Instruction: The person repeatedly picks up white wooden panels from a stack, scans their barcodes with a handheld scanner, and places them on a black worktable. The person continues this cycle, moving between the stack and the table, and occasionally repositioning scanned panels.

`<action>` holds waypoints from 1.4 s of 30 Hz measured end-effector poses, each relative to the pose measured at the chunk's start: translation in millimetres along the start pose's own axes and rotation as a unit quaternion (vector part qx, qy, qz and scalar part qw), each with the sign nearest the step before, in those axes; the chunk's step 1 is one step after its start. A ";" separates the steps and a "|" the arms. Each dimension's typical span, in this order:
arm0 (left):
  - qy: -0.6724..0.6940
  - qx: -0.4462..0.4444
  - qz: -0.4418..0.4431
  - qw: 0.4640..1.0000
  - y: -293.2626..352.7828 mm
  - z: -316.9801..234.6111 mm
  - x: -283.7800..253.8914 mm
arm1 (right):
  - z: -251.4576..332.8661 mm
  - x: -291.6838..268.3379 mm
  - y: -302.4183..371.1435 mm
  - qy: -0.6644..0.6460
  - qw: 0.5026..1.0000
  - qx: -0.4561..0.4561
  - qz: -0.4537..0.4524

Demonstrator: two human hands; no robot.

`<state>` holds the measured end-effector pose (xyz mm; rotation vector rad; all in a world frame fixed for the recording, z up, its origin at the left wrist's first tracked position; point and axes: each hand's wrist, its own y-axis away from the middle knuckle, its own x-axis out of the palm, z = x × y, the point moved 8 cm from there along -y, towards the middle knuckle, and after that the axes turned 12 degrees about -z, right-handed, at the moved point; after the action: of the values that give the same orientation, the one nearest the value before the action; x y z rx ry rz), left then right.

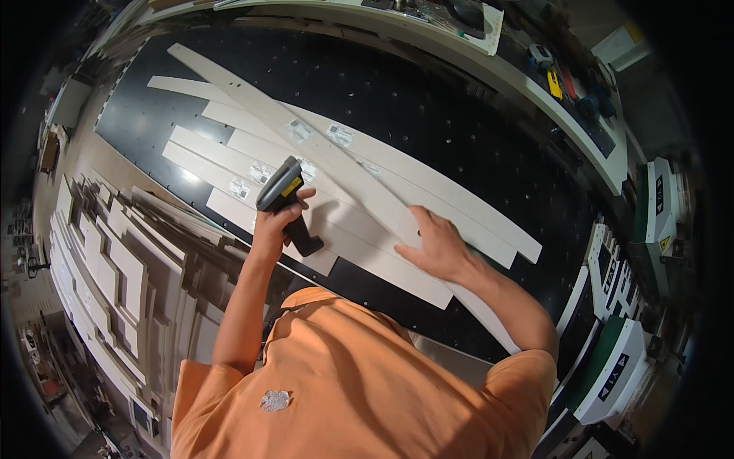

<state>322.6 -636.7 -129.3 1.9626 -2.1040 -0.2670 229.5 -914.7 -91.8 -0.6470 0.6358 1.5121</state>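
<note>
your left fingers [306, 193] wrap the scanner [281, 186]; right fingers [423, 218] clamp one labelled strip [336, 163]. other strips [485, 216], several labelled, lie unheld on the table [367, 84].

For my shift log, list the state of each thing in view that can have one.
Left hand: closed around the scanner's handle
Handheld scanner: held, handle downward in the picture
Right hand: gripping the long board
Long board: slanted across other boards; whether lifted, unclear
Other white boards: lying side by side, several labelled
Panels at left: packed closely together
</note>
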 end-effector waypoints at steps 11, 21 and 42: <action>0.137 -0.034 -0.185 0.972 -13.7 35.2 -64.8 | 32.5 54.0 -20.8 0.024 0.984 -0.174 0.036; 0.071 -0.023 -0.230 0.970 -24.6 54.8 -81.6 | -19.9 55.4 -176.2 0.136 0.980 -0.092 -0.111; 0.074 -0.009 -0.140 0.987 -50.2 81.6 -101.7 | -206.8 -121.8 -153.8 0.270 0.906 0.048 -0.323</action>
<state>351.6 -542.2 -228.0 2.1939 -1.7286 -0.1832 391.3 -1143.0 -145.9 -1.0894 0.8022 0.6714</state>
